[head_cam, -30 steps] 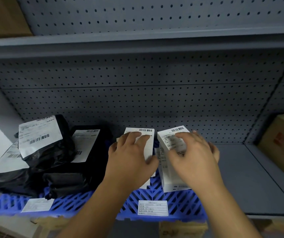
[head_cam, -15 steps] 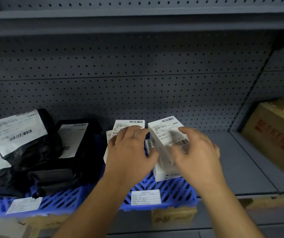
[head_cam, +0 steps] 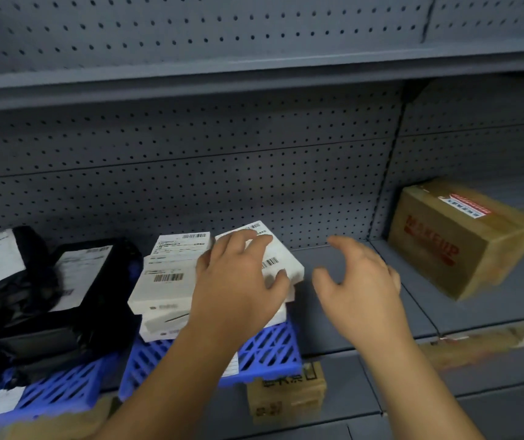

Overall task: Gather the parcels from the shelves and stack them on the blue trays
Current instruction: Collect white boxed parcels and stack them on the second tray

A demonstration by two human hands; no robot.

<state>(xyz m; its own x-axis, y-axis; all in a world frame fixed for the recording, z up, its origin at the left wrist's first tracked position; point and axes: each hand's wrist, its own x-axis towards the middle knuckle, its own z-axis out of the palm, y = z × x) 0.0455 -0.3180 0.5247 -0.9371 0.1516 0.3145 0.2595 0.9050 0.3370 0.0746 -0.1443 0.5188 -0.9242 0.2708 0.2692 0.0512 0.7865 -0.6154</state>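
In front of me stands a grey perforated back panel (head_cam: pixel 191 173), with a grey upper shelf edge (head_cam: pixel 254 77) running across above it. Below the shelf I am facing, a small brown carton (head_cam: pixel 286 395) with dark printed marks sits, its lettering too blurred to read.

This was a parcel depot or stockroom. Grey steel shelving (head_cam: pixel 333 331) with a perforated back panel (head_cam: pixel 191 160) ran across the view. On it sat blue plastic trays (head_cam: pixel 264 354) loaded with black courier bags (head_cam: pixel 64 306) and white boxes (head_cam: pixel 165 281), all carrying barcoded shipping labels. A taped brown carton (head_cam: pixel 457 239) stamped in red stood in the neighbouring bay.
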